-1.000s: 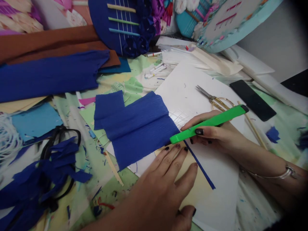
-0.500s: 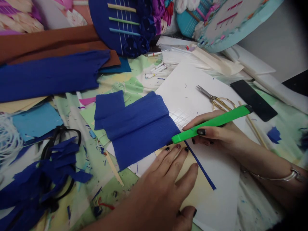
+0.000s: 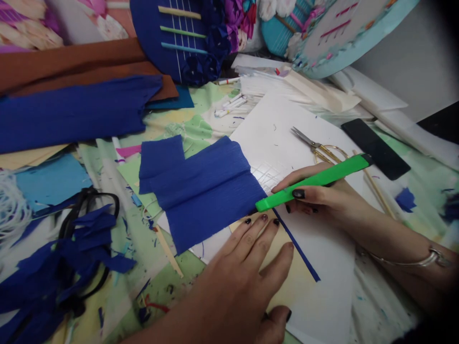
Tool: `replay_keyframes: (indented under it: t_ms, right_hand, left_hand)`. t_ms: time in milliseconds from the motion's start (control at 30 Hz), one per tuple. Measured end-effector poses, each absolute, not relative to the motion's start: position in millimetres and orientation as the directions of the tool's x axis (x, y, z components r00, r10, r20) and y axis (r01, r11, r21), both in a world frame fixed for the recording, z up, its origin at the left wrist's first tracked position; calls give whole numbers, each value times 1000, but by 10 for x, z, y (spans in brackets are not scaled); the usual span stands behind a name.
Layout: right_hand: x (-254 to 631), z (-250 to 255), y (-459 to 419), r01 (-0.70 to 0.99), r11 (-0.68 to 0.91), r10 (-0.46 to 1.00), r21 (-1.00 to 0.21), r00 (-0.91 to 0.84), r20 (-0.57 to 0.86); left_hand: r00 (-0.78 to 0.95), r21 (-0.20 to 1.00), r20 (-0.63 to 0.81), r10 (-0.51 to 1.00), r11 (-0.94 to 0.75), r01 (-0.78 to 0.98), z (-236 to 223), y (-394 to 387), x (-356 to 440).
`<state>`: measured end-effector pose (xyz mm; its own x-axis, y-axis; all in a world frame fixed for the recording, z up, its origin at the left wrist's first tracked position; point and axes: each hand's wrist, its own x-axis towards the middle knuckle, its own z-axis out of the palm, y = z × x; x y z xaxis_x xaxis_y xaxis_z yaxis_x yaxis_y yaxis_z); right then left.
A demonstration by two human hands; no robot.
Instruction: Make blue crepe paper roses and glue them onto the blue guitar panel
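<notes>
My right hand (image 3: 317, 196) grips a green utility knife (image 3: 311, 184). Its front end touches the corner of a blue crepe paper sheet (image 3: 208, 191); the blade is hard to make out. Spread flat over a cream piece of paper (image 3: 294, 291), my left hand (image 3: 251, 267) has its fingertips just below the blue sheet's edge. A thin dark blue strip (image 3: 297, 246) runs along the cream piece, between the hands. Beneath lies a white board (image 3: 326, 301) with crossing cut marks near the knife.
Gold-handled scissors (image 3: 319, 145) and a black phone-like slab (image 3: 376, 148) lie beyond my right hand. Blue scraps (image 3: 68, 253) lie at left. Brown paper (image 3: 89, 62) and a blue decorated disc with strings (image 3: 150, 28) are at the back.
The view has shifted very slightly, so everything sits a little further left. Both hands and the knife keep nearly the same place over the paper.
</notes>
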<state>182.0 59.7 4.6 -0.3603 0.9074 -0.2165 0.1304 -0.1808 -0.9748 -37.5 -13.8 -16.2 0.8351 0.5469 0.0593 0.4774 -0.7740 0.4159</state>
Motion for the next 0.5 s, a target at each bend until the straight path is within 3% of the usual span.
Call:
replay_keyframes:
  t_ms: [500]
  right_hand:
    - [1874, 20, 618, 138, -148, 907, -979, -376, -190]
  left_hand:
    - [835, 409, 75, 545, -780, 473, -174, -144, -381]
